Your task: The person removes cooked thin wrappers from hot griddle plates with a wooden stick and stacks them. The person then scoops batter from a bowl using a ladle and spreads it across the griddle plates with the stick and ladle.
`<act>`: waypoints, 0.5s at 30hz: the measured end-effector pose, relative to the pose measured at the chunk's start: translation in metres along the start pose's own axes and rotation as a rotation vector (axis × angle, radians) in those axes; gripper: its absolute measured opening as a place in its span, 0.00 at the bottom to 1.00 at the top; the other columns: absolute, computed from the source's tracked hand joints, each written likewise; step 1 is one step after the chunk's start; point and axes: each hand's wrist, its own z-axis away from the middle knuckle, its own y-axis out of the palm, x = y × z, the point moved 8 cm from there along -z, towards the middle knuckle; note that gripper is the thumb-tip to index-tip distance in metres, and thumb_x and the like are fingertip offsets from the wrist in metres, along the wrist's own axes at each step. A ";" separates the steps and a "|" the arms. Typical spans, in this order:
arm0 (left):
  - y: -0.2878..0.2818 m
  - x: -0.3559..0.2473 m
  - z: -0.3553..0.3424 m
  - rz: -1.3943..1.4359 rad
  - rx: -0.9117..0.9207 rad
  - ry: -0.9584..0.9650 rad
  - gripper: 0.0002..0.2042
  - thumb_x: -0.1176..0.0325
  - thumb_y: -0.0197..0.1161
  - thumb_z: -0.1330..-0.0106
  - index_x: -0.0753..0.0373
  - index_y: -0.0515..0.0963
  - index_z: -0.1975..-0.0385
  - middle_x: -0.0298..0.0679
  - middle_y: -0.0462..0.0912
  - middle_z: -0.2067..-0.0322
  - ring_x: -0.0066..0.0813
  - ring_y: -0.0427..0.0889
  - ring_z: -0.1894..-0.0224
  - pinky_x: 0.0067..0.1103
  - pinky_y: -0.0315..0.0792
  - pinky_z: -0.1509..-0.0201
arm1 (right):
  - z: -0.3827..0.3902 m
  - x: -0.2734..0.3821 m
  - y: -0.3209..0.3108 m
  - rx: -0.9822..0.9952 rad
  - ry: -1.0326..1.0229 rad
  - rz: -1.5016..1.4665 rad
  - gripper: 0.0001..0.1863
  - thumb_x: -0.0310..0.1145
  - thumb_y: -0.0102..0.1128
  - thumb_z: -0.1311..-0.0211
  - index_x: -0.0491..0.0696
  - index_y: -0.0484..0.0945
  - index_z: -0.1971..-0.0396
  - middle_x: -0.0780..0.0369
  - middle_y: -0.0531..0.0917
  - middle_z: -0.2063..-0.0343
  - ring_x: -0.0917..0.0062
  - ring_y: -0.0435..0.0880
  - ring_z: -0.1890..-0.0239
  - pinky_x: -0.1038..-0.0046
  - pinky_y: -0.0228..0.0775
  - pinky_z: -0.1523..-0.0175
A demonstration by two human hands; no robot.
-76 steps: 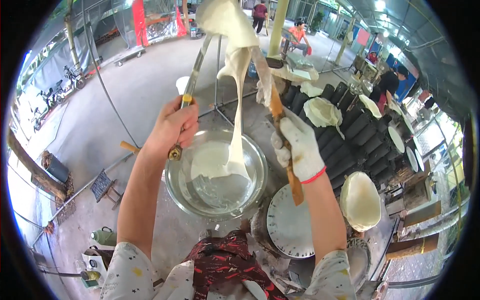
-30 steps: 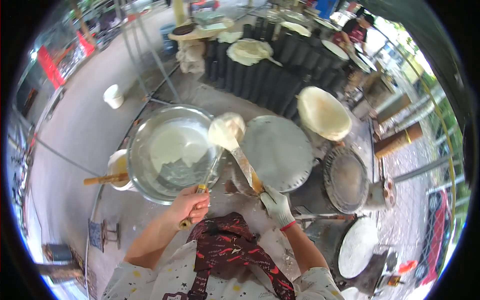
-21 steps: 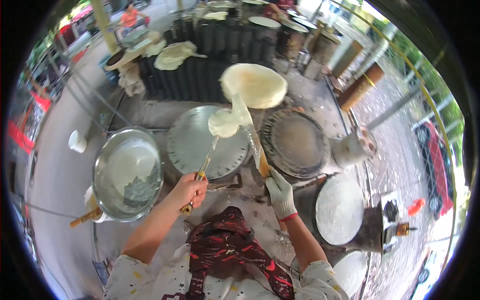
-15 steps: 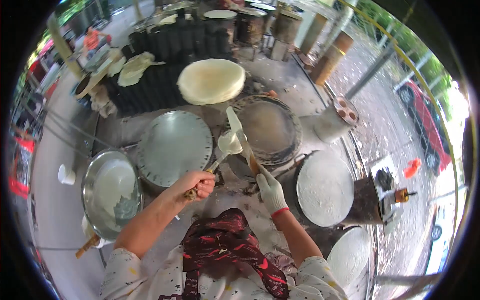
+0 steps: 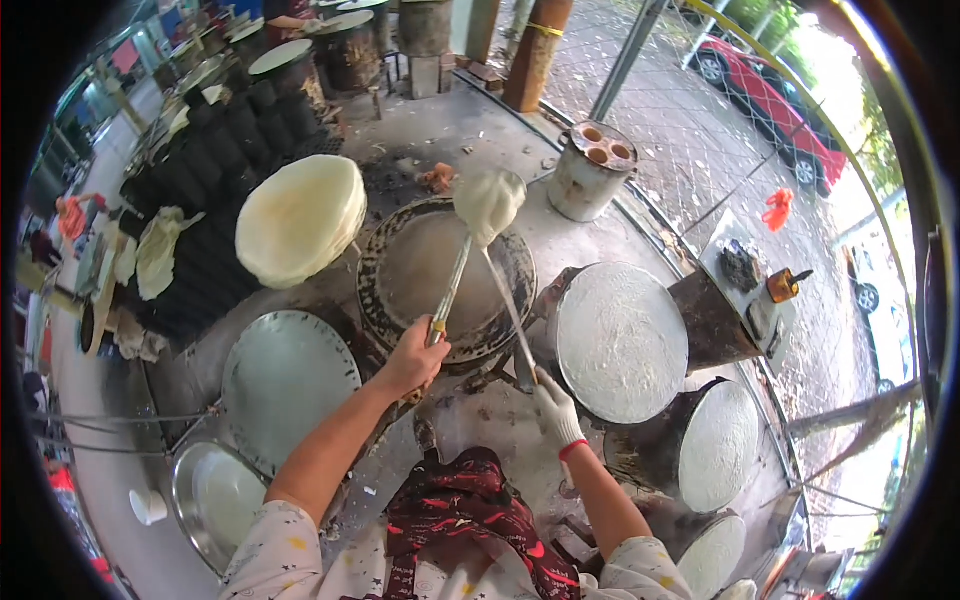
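Note:
My bare left hand (image 5: 415,360) is closed on a metal-handled ladle (image 5: 452,285). My gloved right hand (image 5: 553,408) grips a long flat spatula (image 5: 512,310) with a wooden handle. A pale, thick lump of batter (image 5: 488,205) covers the far ends of both tools, above a dark round griddle (image 5: 405,290). To its left are a bare pale metal plate (image 5: 285,385) and a stack of thin cream-coloured rounds (image 5: 298,218). White-coated round plates (image 5: 620,340) sit on drums at the right. A steel bowl (image 5: 183,485) with white batter is at the lower left.
Black cylinders (image 5: 205,160) are piled at back left, with another person (image 5: 285,15) behind. A pot with round holes (image 5: 590,178) stands beyond the griddle. A wire fence runs along the right, with a red car (image 5: 760,110) outside. A white bucket (image 5: 148,507) stands far left.
My view has turned rightward, away from the steel bowl. The ladle and spatula, still held, have swung with the batter from above the bowl, past the pale plate, to above the dark griddle.

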 end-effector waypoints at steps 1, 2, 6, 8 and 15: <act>-0.005 0.017 -0.016 -0.001 0.012 -0.008 0.05 0.72 0.52 0.37 0.61 0.62 0.68 0.31 0.63 0.83 0.18 0.62 0.90 0.19 0.59 0.89 | -0.004 -0.002 0.012 -0.084 0.269 -0.278 0.22 0.37 0.48 0.35 0.55 0.69 0.41 0.66 0.78 0.77 0.82 0.74 0.80 0.80 0.68 0.75; -0.010 0.029 -0.034 -0.090 -0.019 0.030 0.06 0.72 0.52 0.37 0.61 0.61 0.68 0.31 0.63 0.84 0.17 0.62 0.90 0.18 0.58 0.90 | -0.009 0.015 0.019 -0.193 0.255 -0.432 0.21 0.38 0.47 0.34 0.57 0.68 0.41 0.72 0.67 0.83 0.89 0.60 0.87 0.83 0.54 0.84; -0.037 0.084 -0.097 -0.579 -0.136 0.188 0.08 0.72 0.53 0.41 0.65 0.62 0.66 0.46 0.72 0.80 0.42 0.72 0.83 0.33 0.65 0.79 | -0.057 -0.014 0.041 -0.424 0.103 -0.528 0.22 0.38 0.47 0.34 0.54 0.67 0.40 0.73 0.66 0.85 0.89 0.59 0.89 0.83 0.54 0.85; -0.043 0.087 -0.112 -0.865 -0.184 0.207 0.11 0.71 0.52 0.43 0.67 0.63 0.62 0.61 0.77 0.71 0.63 0.76 0.68 0.47 0.67 0.65 | -0.062 -0.042 0.040 -0.523 -0.061 -0.184 0.21 0.36 0.50 0.36 0.51 0.70 0.43 0.67 0.77 0.76 0.84 0.72 0.80 0.81 0.67 0.73; -0.087 0.040 -0.144 -1.256 -0.160 0.134 0.12 0.74 0.50 0.41 0.66 0.62 0.58 0.59 0.79 0.69 0.59 0.79 0.65 0.44 0.72 0.61 | -0.088 0.003 0.066 -0.594 -0.078 0.243 0.22 0.39 0.50 0.37 0.52 0.71 0.44 0.56 0.84 0.66 0.68 0.83 0.73 0.71 0.72 0.66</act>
